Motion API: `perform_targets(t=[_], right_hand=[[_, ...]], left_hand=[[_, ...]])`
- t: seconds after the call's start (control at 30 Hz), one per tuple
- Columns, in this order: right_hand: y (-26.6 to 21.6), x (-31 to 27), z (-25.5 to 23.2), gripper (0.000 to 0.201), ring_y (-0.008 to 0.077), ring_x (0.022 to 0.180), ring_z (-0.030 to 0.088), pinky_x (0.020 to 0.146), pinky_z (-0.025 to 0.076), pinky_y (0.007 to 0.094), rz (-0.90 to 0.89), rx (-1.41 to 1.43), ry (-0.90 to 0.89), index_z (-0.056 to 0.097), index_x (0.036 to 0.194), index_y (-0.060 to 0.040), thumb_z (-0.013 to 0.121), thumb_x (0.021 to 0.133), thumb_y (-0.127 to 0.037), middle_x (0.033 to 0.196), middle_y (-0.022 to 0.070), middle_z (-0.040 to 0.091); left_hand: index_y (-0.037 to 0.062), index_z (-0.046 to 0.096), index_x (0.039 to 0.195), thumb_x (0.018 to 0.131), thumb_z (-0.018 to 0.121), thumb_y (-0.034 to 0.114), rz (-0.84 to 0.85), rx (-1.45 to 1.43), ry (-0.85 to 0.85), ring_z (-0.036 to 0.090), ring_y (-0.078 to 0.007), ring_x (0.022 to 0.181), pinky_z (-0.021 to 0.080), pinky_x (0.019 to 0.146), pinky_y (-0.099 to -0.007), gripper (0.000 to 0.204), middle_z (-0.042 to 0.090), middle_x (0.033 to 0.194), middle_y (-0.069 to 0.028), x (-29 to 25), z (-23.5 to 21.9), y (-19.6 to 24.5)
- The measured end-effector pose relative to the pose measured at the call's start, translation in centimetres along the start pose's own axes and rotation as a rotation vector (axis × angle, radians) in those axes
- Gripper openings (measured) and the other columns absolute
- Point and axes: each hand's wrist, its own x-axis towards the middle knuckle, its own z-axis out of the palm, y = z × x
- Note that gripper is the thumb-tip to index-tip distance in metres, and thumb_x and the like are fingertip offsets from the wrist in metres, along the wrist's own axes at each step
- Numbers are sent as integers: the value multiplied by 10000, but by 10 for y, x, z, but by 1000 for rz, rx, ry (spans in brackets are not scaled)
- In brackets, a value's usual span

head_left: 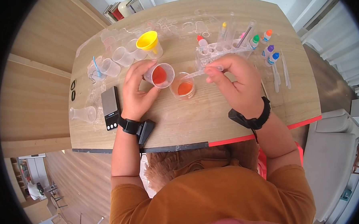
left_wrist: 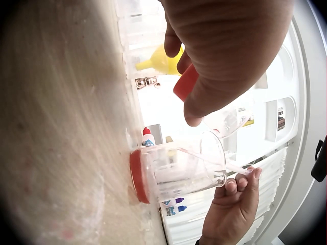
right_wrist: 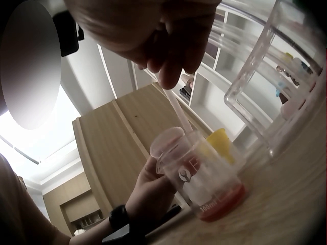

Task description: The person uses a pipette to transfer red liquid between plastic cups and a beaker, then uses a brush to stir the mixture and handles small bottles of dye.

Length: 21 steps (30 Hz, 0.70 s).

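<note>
The left hand [head_left: 138, 88] grips a clear plastic cup [head_left: 163, 76] with red-orange liquid, tilted beside the beaker. On the table stands a clear beaker [head_left: 183, 89] with a shallow layer of red-orange liquid; its 100 ml marking shows on the beaker [right_wrist: 210, 196] in the right wrist view. Between thumb and fingers the right hand [head_left: 238, 84] pinches a clear plastic dropper [head_left: 197, 73], whose tip reaches to the beaker's mouth. In the left wrist view the dropper [left_wrist: 235, 167] slants into the beaker [left_wrist: 179, 171].
Behind the beaker stands a clear rack [head_left: 214, 53] of test tubes, with dropper bottles [head_left: 270, 52] to its right. A yellow funnel [head_left: 147, 40] sits in a cup behind the left hand. At left are several cups, a black scale [head_left: 110, 108] and a flask [head_left: 83, 114].
</note>
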Motion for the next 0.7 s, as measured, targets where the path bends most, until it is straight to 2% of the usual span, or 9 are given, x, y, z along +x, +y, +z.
perform_targets(t=[0.2, 0.3, 0.37, 0.5, 0.57, 0.6, 0.67, 0.7], right_hand=[[2, 2, -3, 92, 179, 788, 723, 714, 572, 301, -103, -11, -10, 715, 983, -38, 777, 972, -106, 902, 74, 761], [3, 0, -5, 83, 161, 782, 729, 729, 577, 286, -112, 10, 80, 703, 982, -17, 755, 985, -82, 919, 76, 763], [-1, -3, -4, 78, 142, 789, 746, 746, 579, 266, 111, 334, 168, 699, 987, 2, 739, 994, -64, 952, 82, 770], [-1, 0, 1, 74, 125, 796, 759, 749, 579, 245, 47, 424, 174, 718, 1036, 0, 732, 1005, -65, 968, 79, 771], [2, 0, 2, 118, 142, 810, 773, 746, 575, 263, -16, 214, 49, 745, 1093, -28, 758, 990, -83, 964, 78, 768], [3, 0, 1, 118, 142, 810, 773, 746, 575, 263, -16, 214, 49, 745, 1093, -28, 758, 990, -83, 964, 78, 768], [2, 2, -1, 182, 173, 802, 765, 748, 568, 293, -189, -61, -54, 764, 1134, -60, 791, 961, -110, 967, 78, 765], [1, 2, 0, 182, 173, 802, 765, 748, 568, 293, -190, -61, -55, 764, 1134, -60, 791, 961, -110, 967, 78, 765]], left_hand=[[43, 676, 1315, 768, 827, -25, 7, 0, -8, 670, -307, 1193, 547, 987, -385, 572, 699, 1327, -152, -2, 0, -4], [50, 674, 1330, 780, 816, -25, 15, -1, -13, 667, -290, 1206, 544, 977, -369, 573, 690, 1347, -150, -2, 0, -5], [48, 674, 1330, 782, 815, -25, 16, -1, -12, 668, -291, 1204, 545, 977, -369, 571, 690, 1342, -152, -2, 0, -4], [48, 681, 1324, 783, 821, -26, 11, 5, -19, 671, -293, 1196, 545, 986, -371, 564, 692, 1323, -157, -1, -2, 0], [48, 684, 1322, 782, 827, -26, 0, 8, -24, 672, -294, 1193, 544, 990, -373, 563, 694, 1315, -158, 0, -1, 2], [48, 695, 1302, 773, 839, -16, 10, 9, -12, 679, -310, 1176, 554, 983, -388, 552, 702, 1299, -158, 1, -1, 2], [49, 705, 1282, 764, 851, -6, 19, 11, 1, 686, -327, 1160, 564, 976, -402, 540, 710, 1284, -158, 2, 0, 4], [52, 706, 1283, 765, 852, -4, 27, 12, 3, 687, -327, 1162, 566, 975, -404, 541, 710, 1283, -159, 2, 0, 4]])
